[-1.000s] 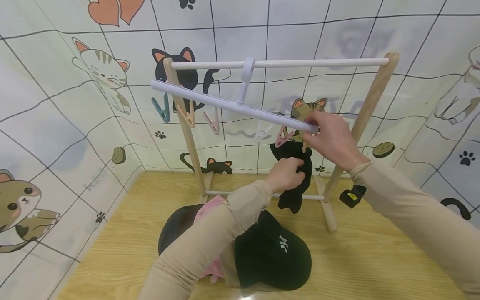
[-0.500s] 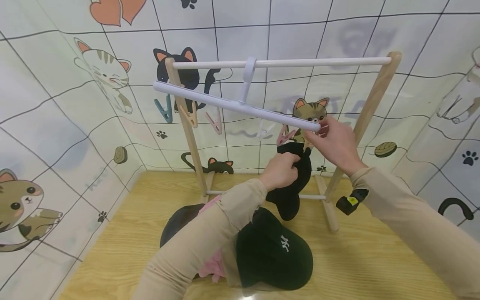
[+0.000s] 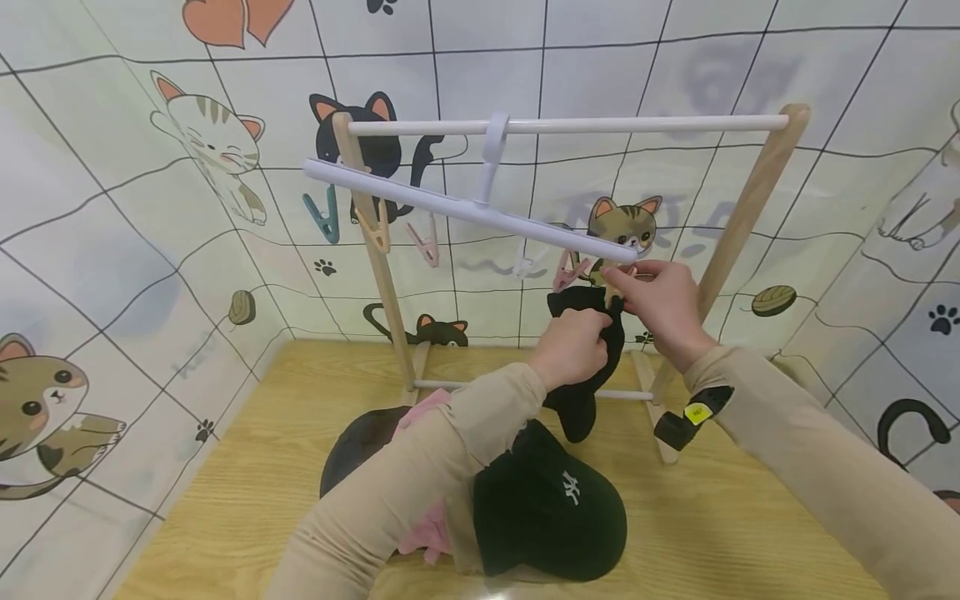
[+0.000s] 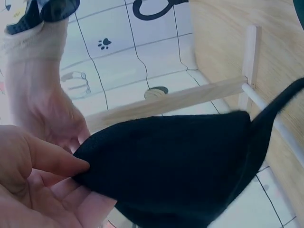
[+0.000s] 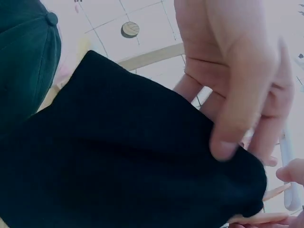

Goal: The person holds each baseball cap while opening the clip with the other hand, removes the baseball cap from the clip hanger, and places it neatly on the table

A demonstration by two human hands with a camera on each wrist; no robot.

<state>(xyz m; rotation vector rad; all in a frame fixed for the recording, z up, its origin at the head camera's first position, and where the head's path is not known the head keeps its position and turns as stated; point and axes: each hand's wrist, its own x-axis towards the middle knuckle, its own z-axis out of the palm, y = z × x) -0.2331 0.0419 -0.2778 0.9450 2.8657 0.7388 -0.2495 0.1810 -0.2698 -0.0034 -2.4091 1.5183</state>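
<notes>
My left hand point(image 3: 572, 348) pinches the upper edge of a black sock-like cloth point(image 3: 576, 407) hanging below the hanger's right end. In the left wrist view its thumb and fingers grip the dark cloth point(image 4: 175, 166) at a corner. My right hand point(image 3: 663, 304) pinches a beige clothespin point(image 3: 612, 292) at the cloth's top right corner. The right wrist view shows that clothespin point(image 5: 263, 218) against the cloth's end; the jaws' exact bite is hidden. A pale lilac hanger point(image 3: 465, 208) hangs tilted from the rack's white rail point(image 3: 637, 125), its right end lower.
More clothespins hang along the hanger, including a teal one point(image 3: 324, 215) and a pink one point(image 3: 572, 271). A dark green cap point(image 3: 555, 517), a dark grey item point(image 3: 360, 446) and pink cloth point(image 3: 429, 533) lie on the wooden table point(image 3: 247, 450). Wooden rack posts point(image 3: 753, 204) stand either side.
My right hand has left the hanger's right end and moved down onto the clothespin. My left hand shifted left, then back right, keeping its grip on the black cloth.
</notes>
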